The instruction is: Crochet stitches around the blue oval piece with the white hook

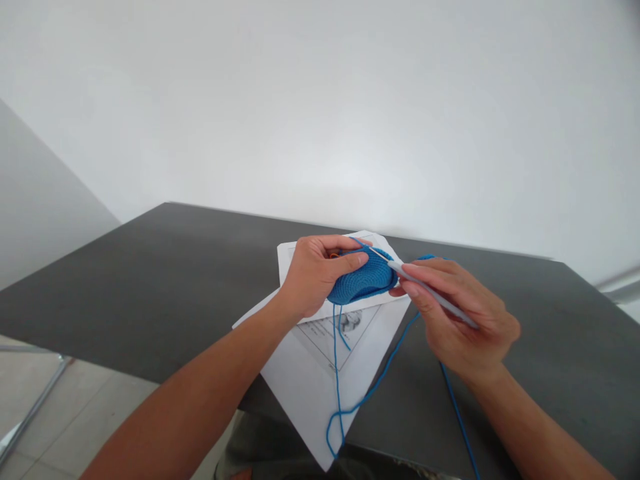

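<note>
My left hand [317, 273] is closed around a round blue crocheted piece [364, 280], thumb pressed on its top edge. My right hand [463, 317] grips a pale grey crochet hook [433, 293], its tip meeting the rim of the blue piece. Blue yarn [373, 387] runs from the work, loops down over the paper and trails off past my right forearm toward the bottom edge. Both hands hover just above white printed sheets [310, 373] lying on the table.
The dark grey table [150, 293] stands against a white wall. The paper sheets overhang the table's near edge. A metal chair leg [35, 407] and tiled floor show at the lower left; a metal bar [617, 287] is at the right.
</note>
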A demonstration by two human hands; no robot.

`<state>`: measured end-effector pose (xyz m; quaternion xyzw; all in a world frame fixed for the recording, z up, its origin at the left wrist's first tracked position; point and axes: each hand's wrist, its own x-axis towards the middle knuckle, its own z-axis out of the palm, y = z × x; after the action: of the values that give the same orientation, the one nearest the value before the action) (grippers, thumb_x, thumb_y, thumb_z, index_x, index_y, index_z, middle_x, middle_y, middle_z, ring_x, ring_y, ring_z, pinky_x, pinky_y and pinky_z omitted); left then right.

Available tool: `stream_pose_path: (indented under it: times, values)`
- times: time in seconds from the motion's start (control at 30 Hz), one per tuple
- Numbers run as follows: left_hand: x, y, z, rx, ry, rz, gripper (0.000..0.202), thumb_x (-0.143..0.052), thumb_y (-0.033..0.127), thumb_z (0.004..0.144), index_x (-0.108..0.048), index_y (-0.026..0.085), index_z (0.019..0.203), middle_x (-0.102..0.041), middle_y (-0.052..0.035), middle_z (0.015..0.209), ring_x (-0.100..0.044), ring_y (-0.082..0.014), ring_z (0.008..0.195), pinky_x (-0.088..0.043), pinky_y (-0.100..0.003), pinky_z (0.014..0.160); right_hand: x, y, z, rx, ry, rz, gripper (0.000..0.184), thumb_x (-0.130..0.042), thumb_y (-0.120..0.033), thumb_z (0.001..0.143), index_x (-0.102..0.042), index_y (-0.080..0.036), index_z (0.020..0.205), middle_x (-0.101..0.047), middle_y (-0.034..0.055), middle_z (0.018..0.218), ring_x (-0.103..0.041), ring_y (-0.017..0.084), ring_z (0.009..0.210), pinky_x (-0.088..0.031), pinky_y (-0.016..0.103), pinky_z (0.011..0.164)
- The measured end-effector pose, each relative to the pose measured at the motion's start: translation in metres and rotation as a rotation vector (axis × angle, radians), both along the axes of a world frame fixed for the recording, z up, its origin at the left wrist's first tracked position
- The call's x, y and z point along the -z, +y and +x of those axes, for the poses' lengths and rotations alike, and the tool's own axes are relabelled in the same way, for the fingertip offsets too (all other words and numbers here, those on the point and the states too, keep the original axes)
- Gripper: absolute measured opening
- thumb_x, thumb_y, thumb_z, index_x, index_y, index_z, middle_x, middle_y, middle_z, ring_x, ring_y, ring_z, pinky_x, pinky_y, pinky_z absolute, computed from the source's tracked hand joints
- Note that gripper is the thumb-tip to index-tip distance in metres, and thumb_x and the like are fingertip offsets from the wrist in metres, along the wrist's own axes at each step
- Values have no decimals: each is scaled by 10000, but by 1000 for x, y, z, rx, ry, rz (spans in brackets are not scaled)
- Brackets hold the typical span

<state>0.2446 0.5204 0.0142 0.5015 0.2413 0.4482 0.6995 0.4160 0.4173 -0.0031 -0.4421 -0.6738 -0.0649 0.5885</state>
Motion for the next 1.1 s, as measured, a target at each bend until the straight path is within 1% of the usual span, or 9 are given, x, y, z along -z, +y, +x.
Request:
stream_pose_path:
  times: [0.1, 0.23, 0.37, 0.53, 0.67, 0.73, 0.87, 1.0, 1.1]
  values:
    - [2, 0, 1, 1, -21, -2, 207, -945, 211, 605, -840, 175, 780, -830, -71, 967, -711, -175, 805, -572, -302, 763, 0, -1, 1, -4, 31, -24, 412, -738, -68, 889, -769, -340, 1197, -797, 34, 1017, -751, 212, 812, -634, 392, 688]
    - [5, 2, 1, -5, -21, 20, 197, -943, 205, 614, -847, 185, 785, -834, -65, 957, -713, -174, 805, -573, -292, 754, -2, 0, 1, -46, 71, -7, 361, -733, -74, 891, -786, -303, 1167, -800, 38, 956, -755, 203, 750, -617, 366, 622]
    - [5, 1, 2, -25, 1, 60, 164, -936, 230, 644, -847, 196, 777, -836, -58, 963, -721, -170, 815, -571, -279, 754, -3, 0, 2, -87, 175, -33, 322, -733, -71, 892, -803, -284, 1123, -796, 34, 923, -753, 190, 702, -615, 364, 617]
    - [0, -1, -1, -33, 80, 158, 119, -905, 251, 693, -845, 189, 776, -838, -65, 980, -729, -183, 843, -553, -270, 747, 1, -4, 5, -82, 299, -77, 255, -750, -108, 900, -818, -284, 1071, -803, 14, 891, -760, 174, 661, -629, 330, 587]
    - [-2, -2, -4, -38, 181, 223, 72, -854, 239, 752, -845, 174, 781, -839, -73, 963, -721, -176, 814, -524, -256, 709, 4, -5, 9, -89, 334, -88, 223, -757, -123, 903, -818, -272, 1058, -810, 16, 898, -761, 171, 642, -652, 324, 587]
    - [-2, -2, -4, -36, 184, 232, 79, -849, 249, 761, -845, 173, 786, -839, -74, 964, -721, -177, 810, -523, -258, 708, 3, -4, 10, -99, 322, -86, 224, -751, -125, 907, -815, -271, 1064, -812, 18, 896, -760, 174, 639, -651, 330, 586]
    - [1, 0, -2, -37, 114, 232, 119, -886, 278, 727, -841, 181, 779, -840, -71, 967, -736, -196, 861, -543, -274, 758, 0, -3, 9, -70, 240, -58, 259, -761, -103, 888, -815, -285, 1065, -807, 9, 852, -759, 182, 671, -636, 347, 627]
    - [4, 2, -1, -37, 94, 224, 132, -895, 286, 717, -839, 183, 778, -840, -70, 970, -740, -201, 873, -550, -284, 780, -3, -1, 8, -72, 146, -30, 363, -761, -45, 859, -801, -295, 1119, -797, 9, 885, -752, 184, 697, -617, 364, 643]
    - [5, 4, -1, -44, 127, 237, 132, -884, 287, 725, -842, 179, 789, -838, -75, 967, -736, -204, 861, -547, -294, 779, -4, 1, 9, -72, 67, 7, 432, -746, -2, 848, -790, -292, 1165, -794, 16, 900, -750, 190, 729, -610, 362, 642]
